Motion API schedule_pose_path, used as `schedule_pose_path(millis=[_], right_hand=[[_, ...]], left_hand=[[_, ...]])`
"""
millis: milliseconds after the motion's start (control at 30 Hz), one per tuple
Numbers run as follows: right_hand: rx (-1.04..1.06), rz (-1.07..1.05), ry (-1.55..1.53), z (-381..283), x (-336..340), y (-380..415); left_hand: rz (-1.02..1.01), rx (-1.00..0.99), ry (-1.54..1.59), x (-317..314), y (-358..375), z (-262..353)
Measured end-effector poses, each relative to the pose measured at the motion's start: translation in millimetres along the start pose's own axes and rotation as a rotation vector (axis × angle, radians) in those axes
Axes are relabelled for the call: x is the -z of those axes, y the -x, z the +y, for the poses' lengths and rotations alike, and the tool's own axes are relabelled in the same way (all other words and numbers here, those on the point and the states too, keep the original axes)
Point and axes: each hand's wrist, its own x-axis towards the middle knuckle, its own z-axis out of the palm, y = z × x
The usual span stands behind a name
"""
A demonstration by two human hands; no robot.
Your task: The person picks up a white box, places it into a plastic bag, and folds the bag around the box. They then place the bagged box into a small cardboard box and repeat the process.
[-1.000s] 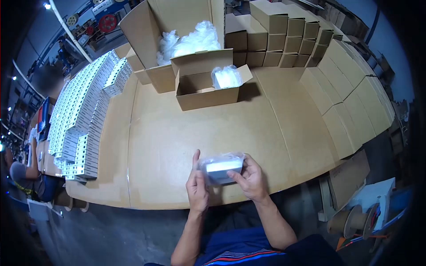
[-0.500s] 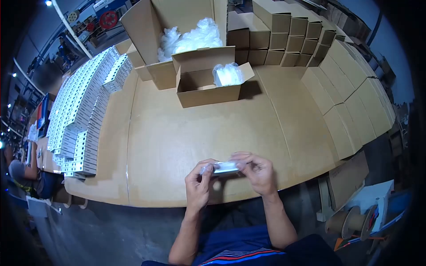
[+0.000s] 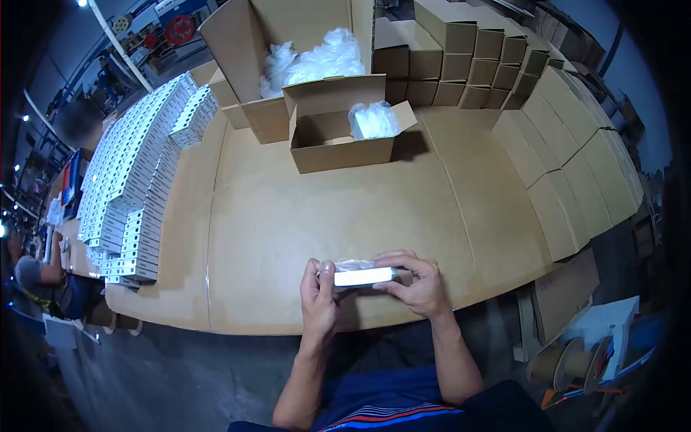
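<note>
A small white box (image 3: pixel 365 277) with clear plastic film (image 3: pixel 353 265) along its far side is held just above the near part of the table. My left hand (image 3: pixel 319 297) grips its left end, thumb on the near side. At the right end, my right hand (image 3: pixel 417 286) pinches it between thumb and fingers. Beyond my hands stands an open cardboard carton (image 3: pixel 342 157), and a clear-wrapped white packet (image 3: pixel 376 121) sits in its right end.
On the left are stacked white boxes (image 3: pixel 137 173). A large open carton (image 3: pixel 266 121) holding clear plastic bags (image 3: pixel 317 65) stands at the back. Brown cartons (image 3: pixel 457 66) fill the back right, with more cartons (image 3: pixel 568 173) along the right edge. A person (image 3: pixel 43 273) sits far left.
The white box has been turned so a broad bright face shows. My right fingers have shifted from the film onto its right end.
</note>
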Motion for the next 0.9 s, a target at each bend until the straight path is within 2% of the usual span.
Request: schedule_pose_path(millis=[267,367,400,500,600,700,800,900], right_hand=[[-0.039,0.064,-0.008,-3.6,1.9,-1.9],[0.005,0.091,0.050,-0.3,6.6,-5.8],[0.055,0.106,0.129,1.6,8.7,-7.8],[0.105,0.047,0.192,-1.2,12.1,-11.3],[0.121,-0.009,0.076,-2.1,14.2,-13.9],[-0.051,0.004,-0.173,2.3,14.7,-10.4],[0.182,0.062,0.145,-6.1,18.1,-20.7],[0.184,0.053,0.196,-25.0,18.3,-27.0]], left_hand=[[-0.019,0.009,-0.009,23.3,-4.0,-5.2],[0.149,-0.590,-0.570,3.8,-5.2,3.1],[0.128,-0.725,-0.754,-1.0,1.7,15.6],[-0.268,-0.915,-1.248,-1.1,1.1,35.9],[-0.342,-0.794,-1.094,10.1,-12.8,25.0],[-0.359,-0.710,-0.924,21.8,-18.7,17.5],[-0.359,-0.660,-0.848,28.8,-21.3,9.5],[-0.338,-0.630,-0.814,30.4,-22.9,10.2]])
